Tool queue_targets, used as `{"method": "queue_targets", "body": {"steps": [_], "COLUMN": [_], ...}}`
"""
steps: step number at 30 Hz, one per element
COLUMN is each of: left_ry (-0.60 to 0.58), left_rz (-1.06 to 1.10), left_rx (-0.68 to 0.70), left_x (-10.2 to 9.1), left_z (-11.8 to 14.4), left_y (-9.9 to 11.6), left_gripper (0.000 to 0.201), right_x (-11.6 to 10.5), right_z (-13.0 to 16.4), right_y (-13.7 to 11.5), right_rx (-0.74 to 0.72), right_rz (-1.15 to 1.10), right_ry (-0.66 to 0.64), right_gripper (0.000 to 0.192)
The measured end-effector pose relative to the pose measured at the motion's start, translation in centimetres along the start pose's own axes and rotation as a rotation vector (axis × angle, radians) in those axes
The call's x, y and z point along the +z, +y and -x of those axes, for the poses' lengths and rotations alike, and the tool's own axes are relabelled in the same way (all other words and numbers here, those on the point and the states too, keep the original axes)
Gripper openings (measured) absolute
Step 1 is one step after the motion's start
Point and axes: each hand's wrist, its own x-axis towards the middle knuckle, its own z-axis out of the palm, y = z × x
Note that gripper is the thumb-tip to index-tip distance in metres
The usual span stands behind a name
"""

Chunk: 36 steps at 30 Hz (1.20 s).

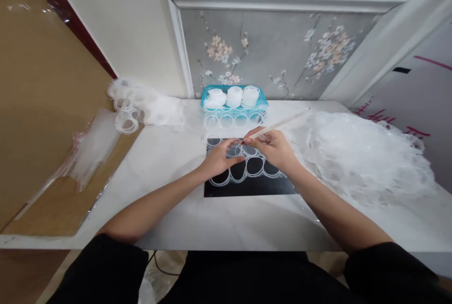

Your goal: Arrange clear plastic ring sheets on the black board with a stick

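Observation:
On the black mat (247,188) lies a sheet of joined clear plastic rings (254,166), set out in rows. My left hand (221,157) rests over these rings, thumb and index finger spread apart in a curve. Between the fingers of my right hand (271,146) is a slim pale stick (282,124), slanting up to the right. Its darker lower tip is close to my left fingertips, above the rings. Whether the tip touches the plastic, I cannot tell.
Behind the mat stands a blue tray (202,99) with white round stacks. A big heap of clear ring sheets (367,153) spreads at the right. More rings (127,118) lie at the left, near plastic bags (95,144) and cardboard (45,106). A flowered wall panel (271,50) rises behind.

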Motion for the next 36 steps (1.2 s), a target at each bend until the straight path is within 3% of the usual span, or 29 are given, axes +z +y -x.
{"method": "queue_targets", "body": {"steps": [2, 4, 7, 10, 12, 17, 21, 28, 32, 36], "left_ry": [-0.115, -0.154, -0.107, -0.047, -0.013, 0.08, 0.121, 0.004, -0.029, -0.119], "left_rz": [0.17, 0.264, 0.378, 0.493, 0.562, 0.69, 0.737, 0.848, 0.775, 0.649], "left_rx": [-0.06, -0.118, -0.194, -0.278, -0.327, -0.429, -0.472, -0.357, -0.327, -0.318], "left_x": [0.2, 0.7, 1.1, 1.0, 0.7, 0.2, -0.7, -1.9, -2.1, -2.2], "left_z": [-1.2, -1.7, -1.4, -0.5, 0.1, 1.1, 1.9, 4.7, 5.5, 5.6], "left_y": [-0.5, -1.0, -1.6, -2.1, -2.3, -2.4, -0.9, 4.9, 6.7, 7.0], "left_gripper": [0.029, 0.024, 0.026, 0.03, 0.032, 0.029, 0.028, 0.029, 0.031, 0.033], "right_x": [0.4, 0.8, 1.2, 1.3, 1.3, 1.4, 1.6, 1.3, 1.4, 2.0], "right_z": [0.1, 0.6, 1.5, 2.4, 2.8, 3.1, 3.4, 4.2, 4.3, 4.2], "right_y": [0.1, 0.8, 2.8, 4.9, 5.9, 6.8, 6.0, 1.5, -0.2, -0.7], "right_rx": [0.017, 0.092, 0.319, 0.519, 0.566, 0.577, 0.579, 0.549, 0.487, 0.363], "right_rz": [-0.062, -0.184, -0.392, -0.467, -0.464, -0.447, -0.51, -0.936, -0.947, -0.9], "right_ry": [-0.017, 0.009, 0.05, -0.031, -0.075, -0.122, -0.069, -0.125, -0.186, -0.288], "right_gripper": [0.029, 0.031, 0.04, 0.045, 0.045, 0.043, 0.038, 0.027, 0.026, 0.021]}}
